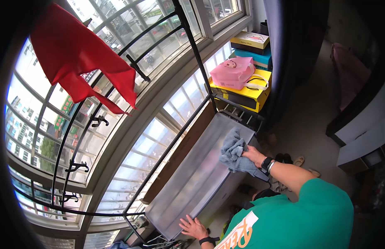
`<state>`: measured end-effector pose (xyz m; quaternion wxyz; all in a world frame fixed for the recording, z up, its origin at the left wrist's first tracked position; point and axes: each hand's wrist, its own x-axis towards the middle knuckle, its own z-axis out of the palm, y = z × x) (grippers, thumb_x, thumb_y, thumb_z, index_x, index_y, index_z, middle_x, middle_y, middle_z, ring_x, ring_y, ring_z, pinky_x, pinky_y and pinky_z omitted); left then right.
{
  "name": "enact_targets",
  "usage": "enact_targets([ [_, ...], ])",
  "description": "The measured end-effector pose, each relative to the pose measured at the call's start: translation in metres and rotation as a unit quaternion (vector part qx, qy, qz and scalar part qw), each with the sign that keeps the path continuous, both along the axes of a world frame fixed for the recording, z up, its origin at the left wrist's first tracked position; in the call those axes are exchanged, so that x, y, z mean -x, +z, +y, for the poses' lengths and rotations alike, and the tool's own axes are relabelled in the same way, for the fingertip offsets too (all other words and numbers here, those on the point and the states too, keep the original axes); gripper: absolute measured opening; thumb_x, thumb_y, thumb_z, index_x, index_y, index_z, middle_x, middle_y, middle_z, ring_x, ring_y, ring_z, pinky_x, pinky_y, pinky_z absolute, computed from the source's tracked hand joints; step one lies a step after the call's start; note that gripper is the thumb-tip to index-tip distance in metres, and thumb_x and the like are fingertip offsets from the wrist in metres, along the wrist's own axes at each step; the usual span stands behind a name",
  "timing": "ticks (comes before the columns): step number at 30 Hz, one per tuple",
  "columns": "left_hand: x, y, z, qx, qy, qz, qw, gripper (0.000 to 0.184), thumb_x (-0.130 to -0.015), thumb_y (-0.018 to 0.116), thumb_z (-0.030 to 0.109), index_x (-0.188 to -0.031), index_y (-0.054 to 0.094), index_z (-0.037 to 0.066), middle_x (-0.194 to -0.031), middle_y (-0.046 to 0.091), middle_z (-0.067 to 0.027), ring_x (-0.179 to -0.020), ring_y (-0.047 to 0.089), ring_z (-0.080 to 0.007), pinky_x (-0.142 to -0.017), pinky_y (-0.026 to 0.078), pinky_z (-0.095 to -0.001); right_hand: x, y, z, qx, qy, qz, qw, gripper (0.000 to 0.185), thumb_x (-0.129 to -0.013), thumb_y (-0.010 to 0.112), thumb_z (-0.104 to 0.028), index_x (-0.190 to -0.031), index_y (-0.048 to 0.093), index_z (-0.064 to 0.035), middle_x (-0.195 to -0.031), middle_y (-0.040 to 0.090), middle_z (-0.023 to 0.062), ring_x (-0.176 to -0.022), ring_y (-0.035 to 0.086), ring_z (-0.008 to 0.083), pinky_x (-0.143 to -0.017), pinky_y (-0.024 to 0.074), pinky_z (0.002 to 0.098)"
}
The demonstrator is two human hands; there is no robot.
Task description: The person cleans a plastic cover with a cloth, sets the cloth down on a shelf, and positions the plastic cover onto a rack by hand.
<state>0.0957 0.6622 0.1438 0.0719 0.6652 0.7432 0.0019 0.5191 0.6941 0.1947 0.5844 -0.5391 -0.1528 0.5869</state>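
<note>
My right hand (254,156) is closed on a crumpled grey-blue cloth (234,149), which rests at the far end of a long, translucent grey surface (188,178). Part of the cloth hangs over the surface's near edge. My left hand (193,227) lies at the near end of that surface with its fingers spread, touching the edge and holding nothing. Dark bands circle both wrists.
A black metal frame (196,54) with hooks (78,167) rises beside the window, and a red cloth (82,54) hangs from it. Beyond the surface, a pink bag (232,72) sits on a yellow box (238,94). Shoes (299,160) lie on the floor, near a cabinet (362,137).
</note>
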Motion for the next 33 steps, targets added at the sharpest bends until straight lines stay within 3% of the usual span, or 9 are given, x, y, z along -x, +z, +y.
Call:
enact_targets([
  [9,0.015,0.002,0.023,-0.075,-0.032,-0.054,0.995,0.050,-0.090,0.057,0.026,-0.137,0.044,0.016,-0.151,0.027,-0.0118,-0.140,0.022,-0.0320,-0.108,0.014,-0.0614,-0.010,0.003,-0.032,-0.016,0.019,0.036,0.999,0.041,-0.086,0.065,-0.019,-0.124,0.053,-0.0074,-0.113,0.060,0.0071,-0.101,0.060,0.0189,-0.088,0.0498,0.0360],
  [18,0.033,-0.008,0.035,-0.024,0.025,-0.038,0.999,0.049,-0.092,0.053,0.026,-0.139,0.042,0.016,-0.151,0.027,-0.0113,-0.139,0.023,-0.0328,-0.109,0.015,-0.0590,-0.033,0.017,-0.057,-0.053,-0.045,0.063,0.996,0.041,-0.086,0.065,-0.015,-0.124,0.052,-0.0061,-0.115,0.059,0.0075,-0.104,0.059,0.0208,-0.091,0.0493,0.0375],
  [21,0.041,-0.014,0.016,-0.129,0.037,-0.078,0.988,0.049,-0.090,0.056,0.021,-0.136,0.044,0.010,-0.144,0.034,-0.0185,-0.133,0.031,-0.0356,-0.107,0.025,-0.0511,-0.034,0.023,-0.052,-0.047,-0.055,-0.020,0.997,0.044,-0.085,0.065,-0.016,-0.126,0.052,-0.0059,-0.116,0.059,0.0075,-0.104,0.059,0.0198,-0.091,0.0487,0.0350],
  [23,0.050,-0.011,0.011,-0.192,0.122,-0.110,0.968,0.049,-0.088,0.057,0.017,-0.135,0.045,0.009,-0.130,0.043,-0.0196,-0.118,0.042,-0.0357,-0.098,0.035,-0.0446,-0.018,0.030,-0.039,-0.045,-0.042,-0.055,0.997,0.042,-0.085,0.065,-0.016,-0.124,0.053,-0.0046,-0.115,0.059,0.0070,-0.103,0.059,0.0189,-0.090,0.0481,0.0326],
  [24,0.048,-0.004,0.005,-0.203,0.181,-0.118,0.955,0.049,-0.088,0.057,0.017,-0.135,0.045,0.008,-0.125,0.045,-0.0193,-0.112,0.046,-0.0348,-0.096,0.037,-0.0431,-0.015,0.037,-0.034,-0.046,-0.030,-0.068,0.996,0.041,-0.085,0.065,-0.016,-0.123,0.054,-0.0039,-0.114,0.060,0.0068,-0.102,0.059,0.0183,-0.090,0.0478,0.0315],
  [27,0.053,-0.013,-0.004,-0.207,0.369,-0.318,0.849,0.052,-0.088,0.055,0.016,-0.137,0.041,0.007,-0.113,0.047,-0.0191,-0.097,0.050,-0.0273,-0.086,0.042,-0.0388,0.006,0.052,-0.010,-0.055,-0.001,-0.128,0.990,0.041,-0.084,0.068,-0.018,-0.120,0.056,-0.0028,-0.110,0.061,0.0066,-0.099,0.059,0.0161,-0.088,0.0473,0.0298],
  [28,0.057,-0.015,-0.005,-0.201,0.397,-0.307,0.841,0.055,-0.089,0.055,0.019,-0.140,0.035,0.007,-0.111,0.049,-0.0159,-0.091,0.052,-0.0248,-0.078,0.046,-0.0378,0.014,0.054,-0.002,-0.060,0.012,-0.155,0.986,0.042,-0.084,0.069,-0.019,-0.120,0.056,-0.0027,-0.110,0.062,0.0066,-0.098,0.059,0.0157,-0.087,0.0471,0.0294],
  [30,0.059,-0.010,0.000,-0.185,0.501,-0.493,0.687,0.056,-0.092,0.054,0.023,-0.141,0.032,0.008,-0.107,0.052,-0.0122,-0.083,0.055,-0.0228,-0.067,0.048,-0.0364,0.034,0.059,0.014,-0.063,0.049,-0.184,0.980,0.040,-0.083,0.070,-0.020,-0.116,0.057,-0.0015,-0.107,0.062,0.0063,-0.097,0.058,0.0146,-0.086,0.0468,0.0289],
  [33,0.083,-0.032,0.009,-0.158,0.551,-0.542,0.615,0.052,-0.094,0.053,0.030,-0.138,0.034,0.009,-0.101,0.056,-0.0091,-0.075,0.057,-0.0195,-0.057,0.047,-0.0329,0.061,0.063,0.029,-0.084,0.098,-0.222,0.967,0.036,-0.084,0.069,-0.018,-0.113,0.058,-0.0006,-0.106,0.063,0.0065,-0.096,0.058,0.0144,-0.086,0.0468,0.0286],
])
